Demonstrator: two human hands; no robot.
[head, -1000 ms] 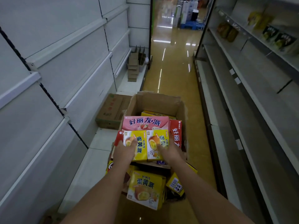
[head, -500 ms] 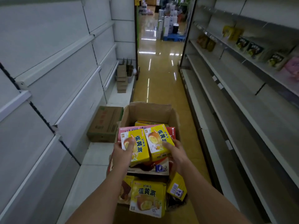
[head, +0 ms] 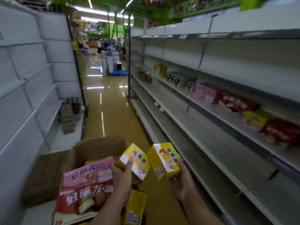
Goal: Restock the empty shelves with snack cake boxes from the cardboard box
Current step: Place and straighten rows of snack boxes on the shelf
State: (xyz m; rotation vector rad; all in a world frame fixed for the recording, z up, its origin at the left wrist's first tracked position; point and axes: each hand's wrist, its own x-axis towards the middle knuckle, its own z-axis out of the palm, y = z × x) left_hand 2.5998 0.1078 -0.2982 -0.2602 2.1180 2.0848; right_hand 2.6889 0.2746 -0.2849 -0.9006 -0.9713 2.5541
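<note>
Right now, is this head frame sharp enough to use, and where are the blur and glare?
Head view: the yellow boxes in the left hand and right hand read fairly sharp; the right shelves smear with motion blur; ceiling lights glare off the floor; wide-angle bending at the edges.

Yellow boxes (head: pixel 135 159) in both hands (head: pixel 121 174)

Dim aisle; ceiling strip lights (head: pixel 103 13) glare on floor (head: pixel 103 88); motion blur, wide-angle edge distortion.

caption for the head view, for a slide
Each hand, left and right, holds a yellow snack box beside sparsely stocked shelves.
</note>
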